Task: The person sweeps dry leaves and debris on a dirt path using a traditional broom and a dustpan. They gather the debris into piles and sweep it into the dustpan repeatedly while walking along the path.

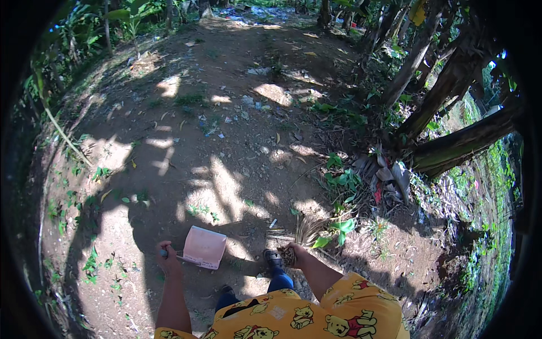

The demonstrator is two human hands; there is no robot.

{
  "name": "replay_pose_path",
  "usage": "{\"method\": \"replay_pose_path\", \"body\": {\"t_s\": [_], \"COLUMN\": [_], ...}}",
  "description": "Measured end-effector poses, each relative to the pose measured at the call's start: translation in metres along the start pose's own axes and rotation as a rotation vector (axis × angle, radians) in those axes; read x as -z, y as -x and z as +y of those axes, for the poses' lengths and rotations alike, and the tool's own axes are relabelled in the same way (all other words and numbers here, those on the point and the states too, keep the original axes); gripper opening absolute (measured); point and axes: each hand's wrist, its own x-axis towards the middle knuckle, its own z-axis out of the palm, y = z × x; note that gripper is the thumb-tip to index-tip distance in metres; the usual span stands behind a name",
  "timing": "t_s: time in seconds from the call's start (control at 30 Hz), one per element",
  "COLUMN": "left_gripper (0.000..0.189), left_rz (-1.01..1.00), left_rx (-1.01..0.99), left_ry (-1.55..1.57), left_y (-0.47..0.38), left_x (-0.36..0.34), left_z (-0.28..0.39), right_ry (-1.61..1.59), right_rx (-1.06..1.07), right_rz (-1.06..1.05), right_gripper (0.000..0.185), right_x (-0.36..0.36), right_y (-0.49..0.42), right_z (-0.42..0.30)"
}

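Observation:
My left hand [170, 259] grips the handle of a pink dustpan [206, 246], which bears some handwriting along its near edge. The pan is out to the right of that hand, above the dirt or just touching it; I cannot tell which. In my right hand [300, 256] is the bound end of a stick broom [311, 229]. The broom's thin bristles fan out over the ground beyond the hand, beside some green leaves. A small white scrap [273, 222] lies near the bristles.
Bare dirt path [203, 169] with patches of sun and shade runs ahead. Leaning banana trunks [461, 144] and dry leaf litter [387, 180] stand at the right. Scattered litter [211, 129] lies mid-path, more at the far end. A thin curved stem [65, 133] rises at the left.

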Motion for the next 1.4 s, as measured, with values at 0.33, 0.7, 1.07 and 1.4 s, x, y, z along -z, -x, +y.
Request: {"method": "replay_pose_path", "body": {"t_s": [0.33,0.7,1.07,1.4], "left_gripper": [0.008,0.01,0.014,0.02], "left_rz": [0.258,0.296,0.867,1.464], "left_rx": [0.033,0.053,0.268,0.437], "left_ry": [-0.021,-0.204,0.015,-0.054], "left_y": [0.042,0.092,0.254,0.445], "left_x": [-0.011,-0.042,0.052,0.124], "left_z": [-0.019,-0.009,0.078,0.14], "right_ry": [0.629,0.608,0.963,0.752], "right_rx": [-0.127,-0.514,-0.437,-0.973], "right_rz": [-0.161,0.052,-0.355,-0.508], "right_gripper": [0.024,0.023,0.025,0.024], "right_x": [-0.045,-0.077,-0.113,-0.087], "right_y": [0.032,0.03,0.068,0.066], "right_z": [-0.122,-0.068,-0.049,0.046]}}
